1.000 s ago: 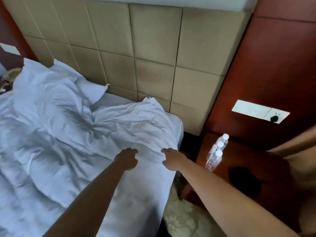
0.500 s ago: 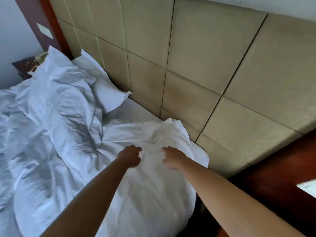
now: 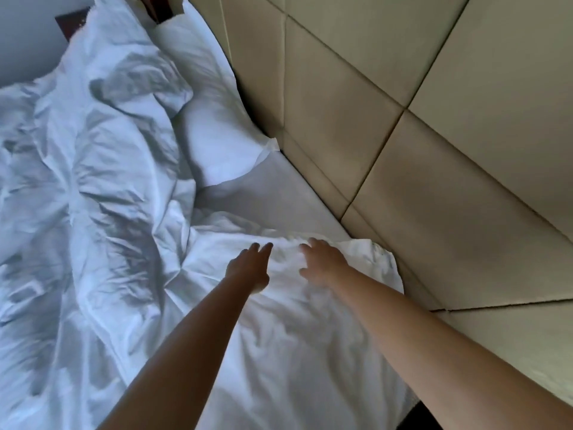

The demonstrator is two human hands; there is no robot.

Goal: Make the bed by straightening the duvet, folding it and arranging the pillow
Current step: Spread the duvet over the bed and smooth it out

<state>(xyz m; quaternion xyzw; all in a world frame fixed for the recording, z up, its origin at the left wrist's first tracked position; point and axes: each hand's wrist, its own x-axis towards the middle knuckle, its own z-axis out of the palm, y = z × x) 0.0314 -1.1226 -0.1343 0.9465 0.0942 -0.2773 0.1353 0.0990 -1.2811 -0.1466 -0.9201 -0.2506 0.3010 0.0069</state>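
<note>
A crumpled white duvet (image 3: 93,212) covers most of the bed, its near corner bunched close to the headboard. My left hand (image 3: 249,266) lies on that corner with fingers stretched forward. My right hand (image 3: 322,262) is just right of it, fingers spread over the same fold near the duvet's top edge. Neither hand grips the cloth. A white pillow (image 3: 214,119) leans against the headboard farther back, partly under the duvet.
A padded beige headboard (image 3: 403,135) runs along the right. A strip of bare white sheet (image 3: 279,193) shows between pillow and duvet corner. A dark wooden nightstand (image 3: 73,24) stands at the far left.
Both hands went from curled fists to stretched fingers and reached farther toward the duvet's top edge. The view swung left, away from the near nightstand.
</note>
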